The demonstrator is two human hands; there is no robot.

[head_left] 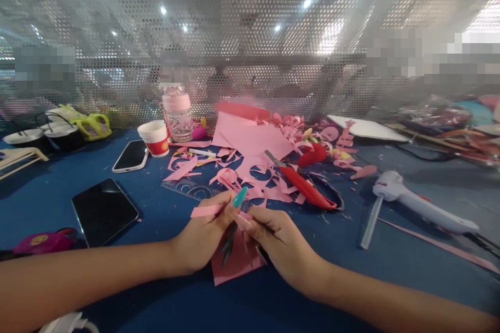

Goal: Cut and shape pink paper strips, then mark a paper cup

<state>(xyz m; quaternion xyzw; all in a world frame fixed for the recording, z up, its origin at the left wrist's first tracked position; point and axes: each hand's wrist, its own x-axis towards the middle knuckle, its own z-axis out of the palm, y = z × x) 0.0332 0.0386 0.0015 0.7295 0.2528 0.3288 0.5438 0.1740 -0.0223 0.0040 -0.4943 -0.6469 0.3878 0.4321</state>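
Observation:
My left hand (203, 234) and my right hand (279, 239) meet at the middle of the blue table (351, 270), fingers pinched together on a narrow pink paper strip (207, 210) that sticks out to the left. The left thumb has a long teal nail. Under both hands lies a pink paper sheet (234, 265). Just beyond the hands is a pile of pink paper scraps (250, 166), with a red utility knife (302, 184) lying on it, and a clear ruler (187, 187).
A white glue gun (410, 200) lies right of the hands. Two phones (104, 212) (130, 156) lie at left, with a paper cup (155, 138) and a pink bottle (177, 112) behind. A perforated metal screen (250, 36) stands behind the table. A pink object (42, 242) sits at the left edge.

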